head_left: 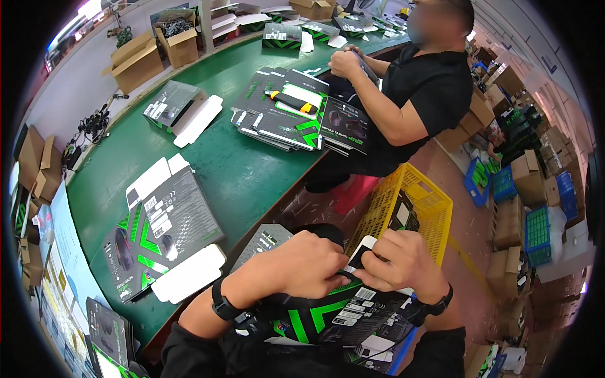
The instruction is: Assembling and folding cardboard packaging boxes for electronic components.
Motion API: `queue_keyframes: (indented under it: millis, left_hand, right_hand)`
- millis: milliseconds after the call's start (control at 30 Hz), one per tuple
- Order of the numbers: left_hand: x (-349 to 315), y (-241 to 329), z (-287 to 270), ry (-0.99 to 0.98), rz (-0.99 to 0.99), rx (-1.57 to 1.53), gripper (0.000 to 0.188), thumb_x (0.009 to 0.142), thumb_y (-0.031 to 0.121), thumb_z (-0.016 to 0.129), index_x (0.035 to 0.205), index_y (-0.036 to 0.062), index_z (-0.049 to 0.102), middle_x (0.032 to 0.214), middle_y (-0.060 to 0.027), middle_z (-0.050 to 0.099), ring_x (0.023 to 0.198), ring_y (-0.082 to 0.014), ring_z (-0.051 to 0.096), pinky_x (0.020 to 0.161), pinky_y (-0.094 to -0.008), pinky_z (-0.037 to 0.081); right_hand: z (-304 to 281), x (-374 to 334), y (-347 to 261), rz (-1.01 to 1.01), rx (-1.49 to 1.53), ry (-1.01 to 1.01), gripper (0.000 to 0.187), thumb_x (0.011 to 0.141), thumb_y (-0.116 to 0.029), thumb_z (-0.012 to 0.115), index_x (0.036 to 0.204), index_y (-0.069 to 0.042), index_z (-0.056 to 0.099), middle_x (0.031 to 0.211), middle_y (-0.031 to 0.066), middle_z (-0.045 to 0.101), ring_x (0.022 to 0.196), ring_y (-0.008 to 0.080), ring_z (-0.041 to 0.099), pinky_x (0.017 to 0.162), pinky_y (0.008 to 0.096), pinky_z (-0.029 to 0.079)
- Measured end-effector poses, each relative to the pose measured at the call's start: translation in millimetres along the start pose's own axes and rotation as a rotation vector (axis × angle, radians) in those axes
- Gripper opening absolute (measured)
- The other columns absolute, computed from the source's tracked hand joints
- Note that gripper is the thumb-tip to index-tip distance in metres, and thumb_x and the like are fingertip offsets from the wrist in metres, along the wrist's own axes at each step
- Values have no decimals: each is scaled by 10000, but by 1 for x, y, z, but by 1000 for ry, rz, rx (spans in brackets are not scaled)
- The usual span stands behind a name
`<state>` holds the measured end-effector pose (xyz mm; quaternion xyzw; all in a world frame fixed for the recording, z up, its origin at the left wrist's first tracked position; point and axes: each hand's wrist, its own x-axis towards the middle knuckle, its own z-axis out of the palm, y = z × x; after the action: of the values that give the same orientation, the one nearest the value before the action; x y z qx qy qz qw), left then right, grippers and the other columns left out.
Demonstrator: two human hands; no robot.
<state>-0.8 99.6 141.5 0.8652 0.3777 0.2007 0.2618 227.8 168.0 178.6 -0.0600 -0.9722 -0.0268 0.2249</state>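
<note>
A black and green printed cardboard box (315, 315) lies in front of my body. Above its upper end, my left hand (302, 264) is closed, its thumb and fingers pinching at the end of the box. Facing it, my right hand (403, 261) curls its fingers around a white-edged flap (362, 246) of the same box. Both hands are close together, and my fingers hide part of the fold between them. To the left, a flattened printed carton (183, 208) with white flaps spread out rests on the green table (242, 183).
A stack of flat cartons (261, 116) carries a yellow and black utility knife (293, 101). An open-flapped box (173, 104) stands on the table. Right of the table edge is a yellow crate (435, 201). A co-worker in a black shirt (435, 82) handles something across from me.
</note>
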Motion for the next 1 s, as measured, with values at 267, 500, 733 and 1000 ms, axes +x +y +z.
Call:
queue_keyframes:
  millis: [267, 500, 733, 1000]
  left_hand:
    - [7, 1, 6, -49, -11, -20, 345, 897, 334, 664, 772, 12, 673, 779, -165, 681, 764, -389, 687, 669, -482, 538]
    - [10, 2, 12, -78, -64, -35, 345, 898, 332, 662, 777, 9, 674, 776, -166, 679, 769, -392, 684, 672, -479, 535]
    - [8, 4, 14, -55, -52, -77, 332, 898, 324, 663, 800, 7, 680, 787, -170, 678, 780, -398, 679, 688, -488, 533]
    - [7, 1, 18, -24, -47, -117, 375, 921, 322, 656, 724, 7, 605, 743, -167, 626, 721, -404, 632, 631, -489, 479]
  right_hand:
    - [-10, 2, -3, -36, -4, -163, 230, 721, -228, 774, 703, -154, 556, 689, -21, 452, 622, 135, 549, 470, 283, 443]
    - [-10, -8, -8, -3, -8, -169, 222, 704, -192, 749, 687, -166, 530, 673, -28, 437, 626, 124, 548, 474, 271, 431]
    - [-16, -14, -13, 87, -35, -111, 212, 761, -231, 809, 733, -146, 617, 690, -18, 466, 622, 153, 537, 497, 298, 415]
    - [-20, -4, -13, 210, 28, -97, 274, 711, -295, 831, 770, -108, 639, 726, 9, 513, 643, 199, 557, 539, 335, 455]
